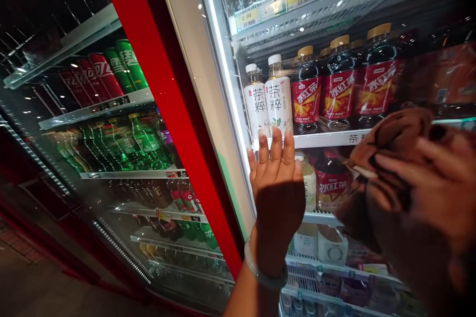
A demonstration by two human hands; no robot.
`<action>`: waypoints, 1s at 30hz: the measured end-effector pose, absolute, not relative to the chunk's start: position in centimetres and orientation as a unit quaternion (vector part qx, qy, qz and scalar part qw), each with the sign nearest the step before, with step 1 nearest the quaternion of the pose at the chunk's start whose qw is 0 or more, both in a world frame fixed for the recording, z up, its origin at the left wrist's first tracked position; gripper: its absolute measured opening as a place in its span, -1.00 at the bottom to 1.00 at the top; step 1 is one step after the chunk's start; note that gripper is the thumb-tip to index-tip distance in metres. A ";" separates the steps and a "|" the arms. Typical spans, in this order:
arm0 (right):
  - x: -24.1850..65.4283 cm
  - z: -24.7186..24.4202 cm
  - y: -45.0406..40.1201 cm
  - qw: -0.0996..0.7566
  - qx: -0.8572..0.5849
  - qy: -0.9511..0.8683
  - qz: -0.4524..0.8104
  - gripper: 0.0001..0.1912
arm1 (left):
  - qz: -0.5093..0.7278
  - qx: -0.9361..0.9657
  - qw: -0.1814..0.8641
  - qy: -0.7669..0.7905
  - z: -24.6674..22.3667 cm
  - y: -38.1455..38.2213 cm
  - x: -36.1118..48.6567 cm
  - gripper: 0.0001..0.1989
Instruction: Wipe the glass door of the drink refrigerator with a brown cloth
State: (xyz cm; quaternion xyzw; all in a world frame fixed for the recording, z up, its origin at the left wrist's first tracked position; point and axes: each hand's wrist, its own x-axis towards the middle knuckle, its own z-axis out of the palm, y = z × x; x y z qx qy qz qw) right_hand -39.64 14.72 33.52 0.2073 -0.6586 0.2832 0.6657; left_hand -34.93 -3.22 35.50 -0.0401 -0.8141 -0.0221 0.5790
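Note:
My left hand (277, 171), with a pale bangle (266, 275) on its wrist, is raised with fingers spread in front of the right cooler's glass. Its palm faces the glass; contact looks likely but cannot be confirmed. Just beyond its fingertips, behind the glass, stand two white-labelled tea bottles (275, 96). At the right, my right hand (441, 188) grips a bunched brown cloth (396, 131) with dark lines on it. Motion blurs that hand, and part of the cloth is hidden under its fingers. Red-labelled iced tea bottles (339, 86) appear behind the glass to the left of the cloth.
A red door frame (163, 84) and a beige upright (193, 84) run diagonally between two coolers. Left of them, shelves hold soda cans (106, 74) and green bottles (145, 141). Price tags (247, 19) line the right cooler's upper shelf. Lower left shows the floor (26, 272).

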 end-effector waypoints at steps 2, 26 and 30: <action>-38.9 31.5 13.3 0.625 0.269 -0.665 0.307 -0.85 | -0.013 -0.027 0.567 -0.823 35.0 -3.4 -35.0 -0.28; -37.8 26.9 11.6 0.630 0.339 -0.634 0.294 -0.79 | -0.007 -0.067 0.580 -0.812 25.6 -6.9 -34.8 -0.12; -37.3 24.7 10.0 0.641 0.361 -0.623 0.266 -0.74 | -0.022 -0.066 0.571 -0.818 23.1 -7.6 -34.4 -0.10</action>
